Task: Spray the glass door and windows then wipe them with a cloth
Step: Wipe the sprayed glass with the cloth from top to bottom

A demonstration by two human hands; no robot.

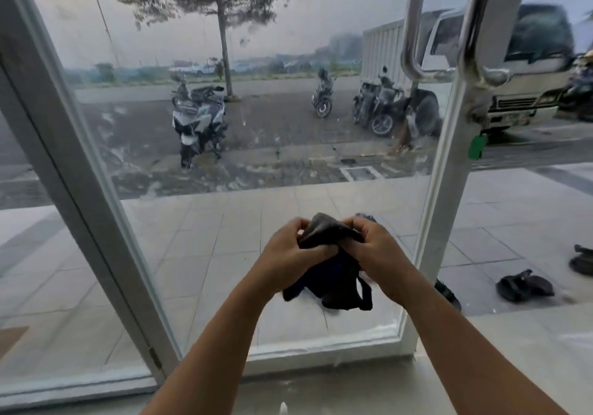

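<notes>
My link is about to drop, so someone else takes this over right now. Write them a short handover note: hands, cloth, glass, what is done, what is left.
Left hand and right hand: both grip the dark cloth, bunched between them in front of the glass door, not against it.
Glass door: wet streaks and smears across its middle, so it looks sprayed but not wiped clean.
Spray bottle: not in view.
To do: wipe this pane, then probably the side window.
</notes>
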